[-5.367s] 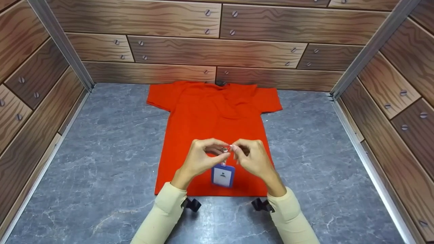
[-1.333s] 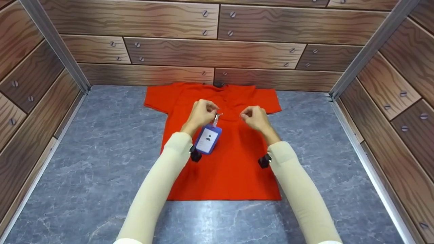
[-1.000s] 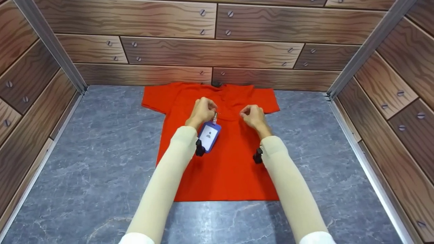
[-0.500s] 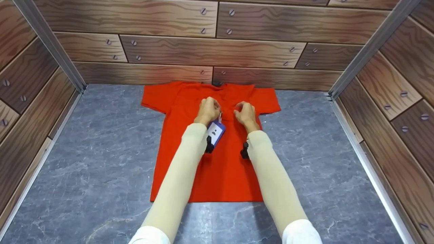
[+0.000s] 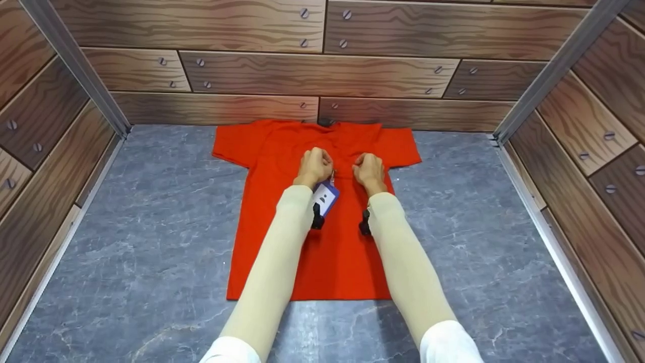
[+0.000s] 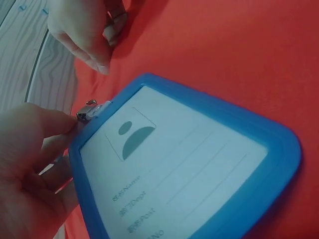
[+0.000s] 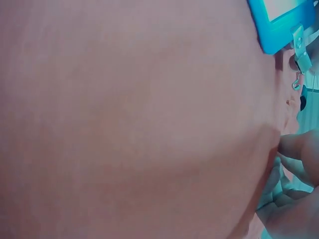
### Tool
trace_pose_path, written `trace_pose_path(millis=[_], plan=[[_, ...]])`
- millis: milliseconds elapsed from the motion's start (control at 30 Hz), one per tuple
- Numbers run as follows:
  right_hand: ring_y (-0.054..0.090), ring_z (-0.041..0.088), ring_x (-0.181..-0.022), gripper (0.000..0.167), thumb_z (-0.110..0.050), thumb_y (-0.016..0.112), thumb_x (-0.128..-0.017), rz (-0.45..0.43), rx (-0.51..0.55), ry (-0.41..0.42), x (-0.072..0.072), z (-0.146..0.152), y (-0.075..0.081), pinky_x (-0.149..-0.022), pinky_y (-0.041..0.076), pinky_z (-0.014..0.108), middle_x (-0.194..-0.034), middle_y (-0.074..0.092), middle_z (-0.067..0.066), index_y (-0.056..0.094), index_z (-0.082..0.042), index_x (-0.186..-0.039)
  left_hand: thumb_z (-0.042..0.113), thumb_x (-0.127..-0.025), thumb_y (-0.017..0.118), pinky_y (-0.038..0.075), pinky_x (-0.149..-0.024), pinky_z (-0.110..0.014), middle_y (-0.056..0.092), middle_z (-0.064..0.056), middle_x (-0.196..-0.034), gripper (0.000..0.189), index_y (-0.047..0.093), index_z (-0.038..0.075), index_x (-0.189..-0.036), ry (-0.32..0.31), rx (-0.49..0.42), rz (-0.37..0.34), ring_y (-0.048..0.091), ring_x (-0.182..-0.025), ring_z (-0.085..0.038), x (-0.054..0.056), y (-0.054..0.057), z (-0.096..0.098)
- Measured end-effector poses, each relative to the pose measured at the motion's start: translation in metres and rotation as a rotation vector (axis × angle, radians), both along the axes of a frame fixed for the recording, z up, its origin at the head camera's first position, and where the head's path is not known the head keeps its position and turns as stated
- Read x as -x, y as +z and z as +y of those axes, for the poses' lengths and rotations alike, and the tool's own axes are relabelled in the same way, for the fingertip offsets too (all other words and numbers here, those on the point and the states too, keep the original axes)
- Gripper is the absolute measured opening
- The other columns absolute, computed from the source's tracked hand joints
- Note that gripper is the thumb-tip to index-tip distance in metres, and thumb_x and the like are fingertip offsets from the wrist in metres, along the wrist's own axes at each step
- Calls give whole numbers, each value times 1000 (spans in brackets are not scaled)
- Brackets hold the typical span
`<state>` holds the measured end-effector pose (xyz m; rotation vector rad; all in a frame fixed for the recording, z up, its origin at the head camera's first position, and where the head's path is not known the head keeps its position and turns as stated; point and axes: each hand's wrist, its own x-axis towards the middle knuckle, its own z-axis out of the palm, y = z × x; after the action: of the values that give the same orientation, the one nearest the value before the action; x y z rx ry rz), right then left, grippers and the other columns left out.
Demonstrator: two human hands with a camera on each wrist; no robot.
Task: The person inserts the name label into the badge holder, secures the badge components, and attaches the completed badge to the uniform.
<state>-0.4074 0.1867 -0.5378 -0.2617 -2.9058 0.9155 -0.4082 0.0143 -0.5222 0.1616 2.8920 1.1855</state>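
Observation:
A red T-shirt (image 5: 347, 252) lies spread on the grey marbled surface, its neck towards the back wall. Over its chest, my left hand (image 5: 316, 165) pinches the metal clip of a blue-framed ID badge (image 5: 328, 197). Seen from the left wrist, thumb and fingers hold the clip (image 6: 87, 113), and the badge hangs tilted above the cloth. A small pin end sticks out past the fingertips. To the right, my right hand (image 5: 369, 171) is at the shirt's chest; from the right wrist, its thumb and fingers (image 7: 294, 147) pinch a raised fold of the cloth.
Wood-patterned panels (image 5: 252, 73) close off the back and both sides, joined by grey metal corner posts (image 5: 75, 65). A dark label (image 5: 326, 122) shows at the shirt's neck. Black wrist cameras (image 5: 317, 217) sit under both cuffs.
Both hands have moved from near the shirt's hem up to its chest, the left carrying the badge. They were together earlier, then parted. Lately the right hand came closer and took up cloth.

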Motion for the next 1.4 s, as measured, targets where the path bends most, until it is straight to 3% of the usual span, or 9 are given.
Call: trace_pose_path(millis=[333, 400, 733, 1067, 1400], plan=[[66, 37, -112, 12, -12, 59, -94, 9, 28, 31, -1, 2, 4, -99, 53, 47, -110, 72, 17, 70, -6, -96, 13, -91, 66, 59, -86, -32, 80, -6, -90, 15, 79, 7, -88, 29, -57, 47, 75, -93, -22, -1, -7, 6], [66, 38, -113, 12, -10, 59, -95, 27, 41, 57, -1, 1, 4, -100, 52, 46, -110, 72, 18, 69, -4, -97, 11, -92, 66, 59, -89, -34, 81, -9, -96, 15, 79, 5, -93, 43, -58, 38, 76, -97, -23, -5, -1, 9], [65, 37, -115, 10, -9, 61, -99, 24, 81, 104, -3, 4, 3, -103, 49, 45, -111, 72, 20, 68, -2, -101, 11, -92, 68, 59, -88, -34, 81, -8, -96, 12, 79, 5, -92, 73, -116, 9, 76, -94, -20, 0, -8, 24], [64, 37, -115, 8, -8, 62, -99, 22, 94, 130, -5, 7, 0, -103, 48, 45, -111, 71, 20, 67, -2, -100, 11, -93, 68, 59, -89, -33, 81, -9, -98, 13, 79, 4, -94, 72, -127, 13, 77, -98, -22, -4, -8, 31], [64, 35, -105, 4, -5, 66, -97, 55, 102, 189, -7, 8, -2, -98, 49, 44, -102, 71, 19, 68, -1, -97, 9, -92, 68, 60, -87, -34, 81, -10, -96, 13, 79, 3, -93, 83, -160, 3, 77, -96, -22, -2, -11, 38]])
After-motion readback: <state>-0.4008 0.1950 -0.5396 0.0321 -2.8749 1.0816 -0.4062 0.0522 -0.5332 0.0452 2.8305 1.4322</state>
